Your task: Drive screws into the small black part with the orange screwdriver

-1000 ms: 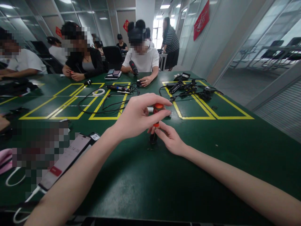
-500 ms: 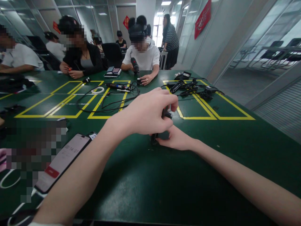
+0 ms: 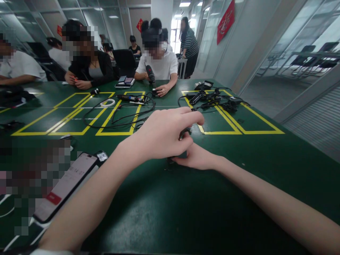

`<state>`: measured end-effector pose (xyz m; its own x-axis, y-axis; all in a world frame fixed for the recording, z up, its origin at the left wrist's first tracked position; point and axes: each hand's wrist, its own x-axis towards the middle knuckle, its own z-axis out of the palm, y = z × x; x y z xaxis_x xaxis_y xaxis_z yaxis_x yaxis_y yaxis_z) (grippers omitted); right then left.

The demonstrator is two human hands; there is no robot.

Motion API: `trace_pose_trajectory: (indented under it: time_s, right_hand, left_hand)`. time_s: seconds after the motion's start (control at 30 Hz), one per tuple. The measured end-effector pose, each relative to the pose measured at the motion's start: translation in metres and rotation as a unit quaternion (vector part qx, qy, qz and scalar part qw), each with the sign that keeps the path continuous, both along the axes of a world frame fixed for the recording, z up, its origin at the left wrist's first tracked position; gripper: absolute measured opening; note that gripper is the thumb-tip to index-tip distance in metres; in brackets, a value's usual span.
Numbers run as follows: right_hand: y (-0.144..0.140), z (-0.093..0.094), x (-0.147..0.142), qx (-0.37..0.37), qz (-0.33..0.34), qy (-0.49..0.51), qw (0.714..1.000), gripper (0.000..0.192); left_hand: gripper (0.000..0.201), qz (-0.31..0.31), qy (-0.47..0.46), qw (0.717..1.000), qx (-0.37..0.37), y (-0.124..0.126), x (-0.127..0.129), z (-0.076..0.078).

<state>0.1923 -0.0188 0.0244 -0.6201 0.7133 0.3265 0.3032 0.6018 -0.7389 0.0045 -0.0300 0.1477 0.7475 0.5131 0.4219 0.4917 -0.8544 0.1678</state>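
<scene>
Left hand (image 3: 163, 136) curled shut over small dark object (image 3: 183, 133), most of it hidden under fingers. Right hand (image 3: 198, 157) pinches its lower end at green table (image 3: 186, 212), near centre.

Step, as judged: pressing or twisting the two parts together; next move likely needs firm downward hold and steady base.

Around: smartphone (image 3: 63, 186) left, well apart. Black cable loop (image 3: 119, 117) beyond hands on yellow tape boxes (image 3: 117, 132). Chargers pile (image 3: 212, 99) far right. Seated co-workers across table. Nothing blocks hands.
</scene>
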Motion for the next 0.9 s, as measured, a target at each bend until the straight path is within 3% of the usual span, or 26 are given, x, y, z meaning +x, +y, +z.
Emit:
trace_pose_trajectory:
  time_s: [0.17,0.37,0.63,0.9]
  right_hand:
    - [-0.002,0.001,0.000,0.030,-0.017,-0.038,0.999,0.023]
    - [-0.003,0.009,-0.002,0.030,0.007,-0.068,0.997,0.025]
    - [0.001,0.011,0.002,0.034,-0.015,-0.093,0.995,0.027]
    - [0.005,0.016,0.003,0.052,0.026,-0.113,0.992,0.034]
  left_hand:
    - [0.040,-0.021,0.023,1.000,-0.003,-0.008,-0.001,0.006]
    - [0.038,0.042,0.032,0.996,0.079,-0.007,0.003,0.000]
    - [0.037,-0.001,0.020,0.999,0.027,-0.003,-0.007,0.005]
    - [0.039,0.024,-0.009,0.999,0.039,0.005,-0.009,-0.001]
